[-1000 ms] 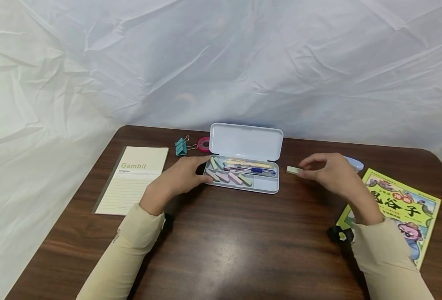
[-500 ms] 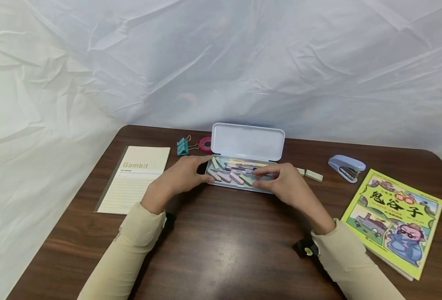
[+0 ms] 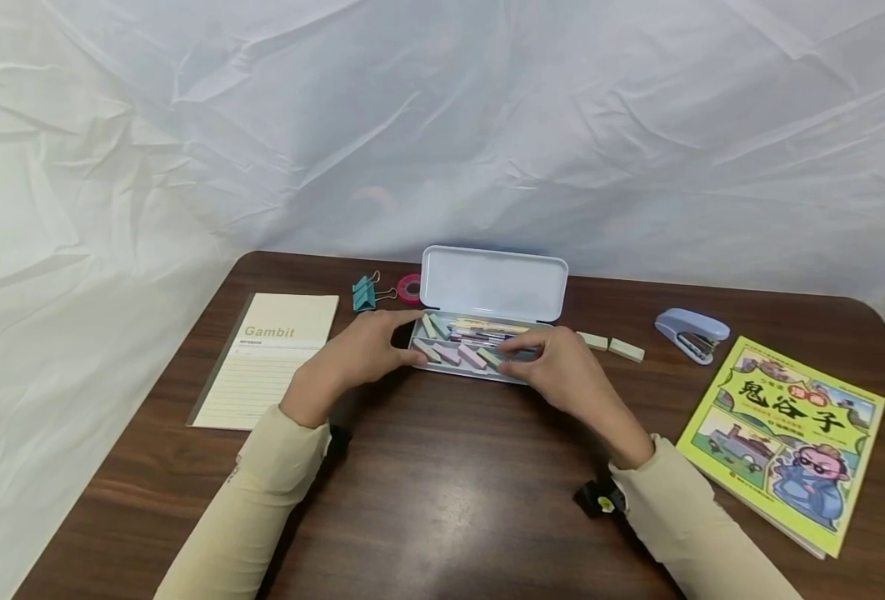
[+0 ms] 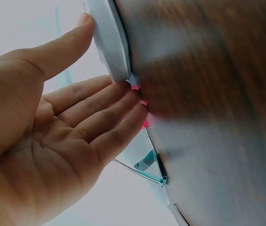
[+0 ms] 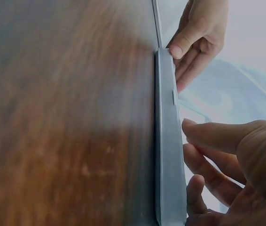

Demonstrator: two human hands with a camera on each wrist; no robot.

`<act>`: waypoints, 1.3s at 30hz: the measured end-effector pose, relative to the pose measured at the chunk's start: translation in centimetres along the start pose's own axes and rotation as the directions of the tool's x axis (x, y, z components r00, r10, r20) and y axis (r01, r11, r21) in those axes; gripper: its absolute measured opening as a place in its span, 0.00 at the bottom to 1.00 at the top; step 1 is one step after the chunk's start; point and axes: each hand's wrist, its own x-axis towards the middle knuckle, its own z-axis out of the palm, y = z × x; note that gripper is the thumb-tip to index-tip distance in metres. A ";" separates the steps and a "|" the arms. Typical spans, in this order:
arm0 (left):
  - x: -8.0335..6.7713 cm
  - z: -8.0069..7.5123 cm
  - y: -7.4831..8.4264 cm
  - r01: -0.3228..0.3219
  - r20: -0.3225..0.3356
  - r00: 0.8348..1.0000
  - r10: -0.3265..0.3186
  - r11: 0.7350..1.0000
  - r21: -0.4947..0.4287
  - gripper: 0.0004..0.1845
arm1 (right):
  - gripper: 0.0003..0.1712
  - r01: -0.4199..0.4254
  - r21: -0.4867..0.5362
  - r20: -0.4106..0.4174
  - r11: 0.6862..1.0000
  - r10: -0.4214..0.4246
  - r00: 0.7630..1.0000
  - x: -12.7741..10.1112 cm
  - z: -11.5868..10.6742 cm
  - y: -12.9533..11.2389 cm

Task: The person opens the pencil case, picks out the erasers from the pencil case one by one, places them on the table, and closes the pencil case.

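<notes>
An open pale blue pencil case (image 3: 480, 377) stands with its lid up, holding pens (image 3: 480, 330) and several pastel slanted erasers (image 3: 472, 357). My left hand (image 3: 356, 354) grips its left end, thumb at the front corner and fingers at the back, as the left wrist view also shows against the case wall (image 4: 109, 37). Over the right part of the tray is my right hand (image 3: 562, 371), fingers and thumb bent towards each other beside the rightmost eraser. Whether something small lies between those fingertips is hidden. The right wrist view has the right hand (image 5: 246, 165) close behind the case wall.
Two pale erasers (image 3: 626, 350) lie right of the case, with a blue stapler (image 3: 692, 333) and a comic book (image 3: 783, 442) beyond. To the left are a notebook (image 3: 266, 358), a teal binder clip (image 3: 364, 294) and a pink tape roll (image 3: 408, 288).
My right hand has moved left from the loose erasers to the tray, uncovering the stapler and the second loose eraser, then slightly further left. My left hand stays on the case.
</notes>
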 end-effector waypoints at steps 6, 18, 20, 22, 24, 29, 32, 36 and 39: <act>0.5 0.5 -0.7 0.004 -0.012 1.000 -0.004 1.000 0.013 0.44 | 0.13 0.013 -0.038 0.014 0.999 -0.012 1.000 0.4 0.6 -0.3; 1.7 1.5 -2.8 -0.011 -0.038 0.999 0.011 1.000 0.011 0.45 | 0.11 0.044 -0.086 0.005 0.995 -0.044 0.999 0.6 1.0 -0.8; 1.7 1.5 -2.8 -0.013 -0.038 0.999 0.013 1.000 0.007 0.46 | 0.11 0.047 -0.093 0.000 0.995 -0.047 0.999 0.6 1.0 -0.9; 1.6 1.5 -2.8 -0.011 -0.037 0.999 0.011 1.000 0.005 0.46 | 0.11 0.054 -0.098 -0.003 0.994 -0.054 0.999 0.5 1.1 -0.9; 1.6 1.5 -2.7 -0.013 -0.036 0.999 0.014 1.000 0.007 0.46 | 0.11 0.056 -0.096 -0.004 0.994 -0.057 0.998 0.4 1.2 -1.0; 1.4 1.4 -2.7 -0.018 -0.033 0.999 0.018 1.000 0.017 0.45 | 0.13 0.055 -0.092 -0.008 0.994 -0.056 0.998 0.5 1.3 -1.1; 1.3 1.3 -2.4 -0.018 -0.035 0.999 0.018 1.000 0.018 0.45 | 0.13 0.067 -0.068 -0.014 0.995 -0.068 0.998 0.5 1.3 -1.0; 0.5 0.5 -1.0 -0.008 -0.018 1.000 0.008 1.000 -0.003 0.44 | 0.12 0.139 0.010 -0.045 0.990 -0.139 0.989 1.0 1.3 0.7; 0.5 0.5 -0.9 -0.001 -0.017 1.000 0.001 1.000 -0.010 0.44 | 0.13 0.146 0.047 -0.057 0.988 -0.143 0.988 0.9 0.3 1.0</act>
